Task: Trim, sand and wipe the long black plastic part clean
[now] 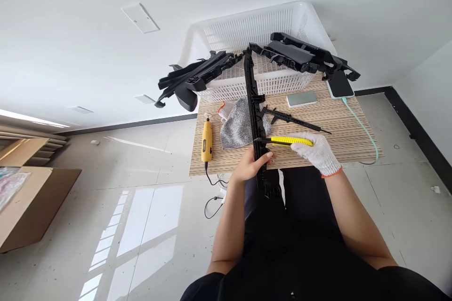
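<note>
My bare left hand (252, 164) is closed round the lower part of a long black plastic part (251, 99) that stands on end over the small wooden table (339, 136). My right hand (316, 150), in a white knit glove, grips a yellow-handled tool (287, 141) laid across that part, its dark tip touching the plastic just above my left hand. A grey knit glove (238, 127) lies on the table behind the part.
A white slatted basket (254, 28) at the table's far side holds several black plastic parts (303, 54); more (194, 77) hang off its left. A yellow rotary tool (206, 141), black caliper (296, 120), grey slab (302, 99) and phone (339, 85) with cable lie around. Cardboard boxes (28, 197) stand left.
</note>
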Action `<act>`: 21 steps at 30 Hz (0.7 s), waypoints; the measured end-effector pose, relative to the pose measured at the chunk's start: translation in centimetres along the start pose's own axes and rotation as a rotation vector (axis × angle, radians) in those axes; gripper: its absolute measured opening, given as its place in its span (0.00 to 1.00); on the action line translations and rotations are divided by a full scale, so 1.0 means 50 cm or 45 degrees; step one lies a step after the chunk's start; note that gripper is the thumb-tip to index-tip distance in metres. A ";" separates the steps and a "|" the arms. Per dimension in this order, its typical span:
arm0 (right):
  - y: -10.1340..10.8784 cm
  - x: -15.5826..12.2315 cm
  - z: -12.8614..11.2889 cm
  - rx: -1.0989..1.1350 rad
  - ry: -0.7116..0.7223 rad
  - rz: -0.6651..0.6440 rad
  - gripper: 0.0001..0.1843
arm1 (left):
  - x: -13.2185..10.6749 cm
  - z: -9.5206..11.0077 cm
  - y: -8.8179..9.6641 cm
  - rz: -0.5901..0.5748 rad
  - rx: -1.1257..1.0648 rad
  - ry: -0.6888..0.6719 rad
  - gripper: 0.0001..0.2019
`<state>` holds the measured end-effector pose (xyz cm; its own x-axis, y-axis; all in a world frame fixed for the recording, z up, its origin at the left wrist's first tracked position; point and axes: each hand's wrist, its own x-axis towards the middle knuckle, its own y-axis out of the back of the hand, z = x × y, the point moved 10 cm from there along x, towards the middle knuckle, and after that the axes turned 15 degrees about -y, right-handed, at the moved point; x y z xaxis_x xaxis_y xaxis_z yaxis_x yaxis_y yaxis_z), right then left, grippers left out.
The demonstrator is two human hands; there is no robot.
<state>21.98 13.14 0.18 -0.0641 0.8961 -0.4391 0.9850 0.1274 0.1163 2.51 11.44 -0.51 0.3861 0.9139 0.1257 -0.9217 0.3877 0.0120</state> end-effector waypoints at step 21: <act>-0.005 0.012 0.021 0.108 -0.091 -0.072 0.30 | -0.004 -0.003 -0.002 0.021 -0.011 -0.026 0.28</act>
<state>21.85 13.21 -1.07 -0.1114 0.8556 -0.5056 0.9904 0.1377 0.0148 2.52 11.26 -0.70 0.3698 0.9175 0.1463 -0.9276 0.3737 0.0012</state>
